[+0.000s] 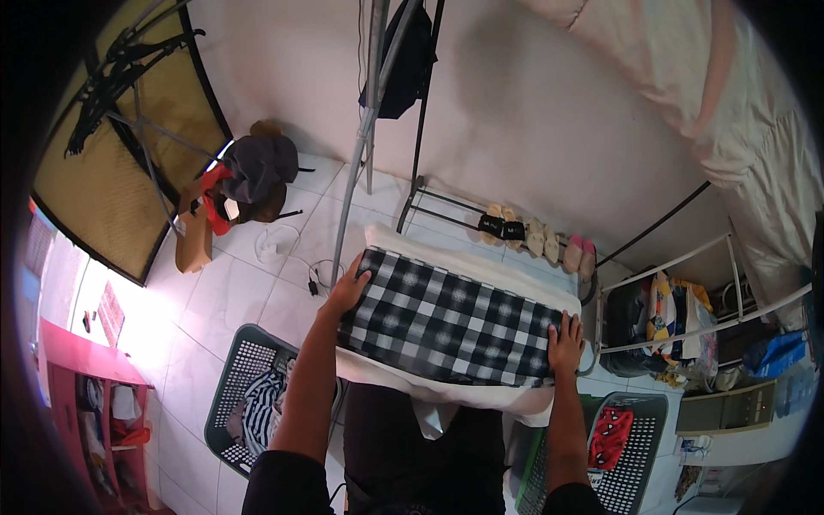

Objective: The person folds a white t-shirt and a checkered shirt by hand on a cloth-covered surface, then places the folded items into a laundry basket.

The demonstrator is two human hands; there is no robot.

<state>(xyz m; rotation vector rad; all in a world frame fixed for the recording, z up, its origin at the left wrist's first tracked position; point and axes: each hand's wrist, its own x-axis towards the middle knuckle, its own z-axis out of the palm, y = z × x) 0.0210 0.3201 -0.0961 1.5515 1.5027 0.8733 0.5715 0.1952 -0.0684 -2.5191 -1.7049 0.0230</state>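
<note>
A black-and-white checked cloth (450, 318), folded into a long rectangle, lies flat across a white padded cover (483, 261) in front of me. My left hand (348, 286) rests on the cloth's left edge, thumb on top. At the opposite end, my right hand (566, 344) presses on the right edge with its fingers spread. The white cover shows along the far side and hangs down at the near side. Whatever supports it is mostly hidden beneath.
Laundry baskets stand either side: a left one (222, 393) with striped clothes, a right one (650, 444) with a red patterned cloth (610, 438). A metal pole (351, 187) rises beyond the board-like surface. Several shoes sit on a low rack (450, 201). A cable (278, 243) lies on the floor.
</note>
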